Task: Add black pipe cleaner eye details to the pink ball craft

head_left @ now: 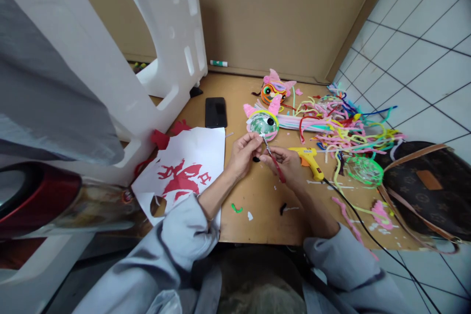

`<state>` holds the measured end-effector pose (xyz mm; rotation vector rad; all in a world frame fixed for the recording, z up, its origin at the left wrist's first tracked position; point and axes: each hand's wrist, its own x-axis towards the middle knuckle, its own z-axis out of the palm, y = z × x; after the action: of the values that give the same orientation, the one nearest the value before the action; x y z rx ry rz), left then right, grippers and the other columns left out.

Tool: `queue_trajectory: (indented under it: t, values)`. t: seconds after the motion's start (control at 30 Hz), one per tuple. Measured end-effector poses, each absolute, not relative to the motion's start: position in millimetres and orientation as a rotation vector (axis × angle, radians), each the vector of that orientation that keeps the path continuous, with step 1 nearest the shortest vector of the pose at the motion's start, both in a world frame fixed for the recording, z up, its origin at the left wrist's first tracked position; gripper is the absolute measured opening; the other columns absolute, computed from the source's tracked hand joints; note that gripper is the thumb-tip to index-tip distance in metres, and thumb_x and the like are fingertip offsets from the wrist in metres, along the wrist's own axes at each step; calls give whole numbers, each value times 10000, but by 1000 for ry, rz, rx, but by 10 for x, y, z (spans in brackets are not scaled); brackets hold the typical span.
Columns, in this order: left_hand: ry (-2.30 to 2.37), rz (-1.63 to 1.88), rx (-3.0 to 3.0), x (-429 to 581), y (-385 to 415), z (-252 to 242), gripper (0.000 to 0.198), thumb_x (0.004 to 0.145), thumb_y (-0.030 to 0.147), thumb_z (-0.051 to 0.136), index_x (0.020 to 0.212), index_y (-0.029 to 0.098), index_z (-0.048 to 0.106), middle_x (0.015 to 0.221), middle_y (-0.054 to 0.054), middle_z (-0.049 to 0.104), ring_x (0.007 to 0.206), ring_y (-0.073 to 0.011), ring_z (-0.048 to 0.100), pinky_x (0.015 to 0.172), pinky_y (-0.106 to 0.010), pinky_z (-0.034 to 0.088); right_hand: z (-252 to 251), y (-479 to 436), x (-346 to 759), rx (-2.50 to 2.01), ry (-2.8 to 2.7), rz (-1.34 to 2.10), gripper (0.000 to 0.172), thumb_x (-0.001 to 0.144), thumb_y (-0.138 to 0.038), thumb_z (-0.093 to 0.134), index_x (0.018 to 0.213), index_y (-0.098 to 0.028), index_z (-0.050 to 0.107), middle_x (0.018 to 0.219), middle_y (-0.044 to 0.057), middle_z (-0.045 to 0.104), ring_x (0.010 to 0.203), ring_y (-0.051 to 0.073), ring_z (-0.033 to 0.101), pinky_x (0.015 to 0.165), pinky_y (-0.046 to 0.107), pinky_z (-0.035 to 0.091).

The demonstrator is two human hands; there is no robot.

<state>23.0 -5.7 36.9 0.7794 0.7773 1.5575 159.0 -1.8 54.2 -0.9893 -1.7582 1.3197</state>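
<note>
Left hand [241, 154] pinching a small white scrap [262, 135] between closed fingertips, a person in grey sleeves [184, 235] works at a brown table [265, 225] in the head view, the right hand [286, 163] gripping a red-handled tool [280, 174] with its tip at the scrap. Just beyond the fingers lies a round green craft piece [259, 125] with pink ears, a yellow rim and a black eye. Behind it sits an orange, pink-eared figure [273, 92]; to the right spread colourful fuzzy stems [349, 130]. A yellow glue gun [312, 159] lies just beside the right hand, between it and a brown handbag [423, 186]. A black phone [216, 112] lies near white paper [206, 149] bearing red shapes
</note>
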Motion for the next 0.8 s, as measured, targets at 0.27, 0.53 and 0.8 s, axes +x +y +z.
queue_trajectory:
  t: [0.27,0.53,0.8]
  values:
    - [808,1590,794,233,-75,398,297,676,384,744,680,151,560,545,44,494,478,-51,419,494,-194,326,523,1,1607,-1011,-1784,1293,427,686,-570,697,680,-160,578,536,-63,348,484,56,281,445,212,205]
    - [791,1593,796,239,-69,396,267,691,362,721,676,152,558,550,46,491,475,-49,425,497,-194,331,560,-18,1598,-1021,-1797,1303,432,705,-585,666,695,-165,567,535,-61,350,472,55,277,439,211,207]
    - [805,1591,794,237,-72,393,298,682,391,729,672,159,542,551,49,476,478,-51,414,494,-198,328,533,-5,1615,-1021,-1828,1283,448,698,-599,668,674,-168,549,541,-60,338,478,57,279,445,214,208]
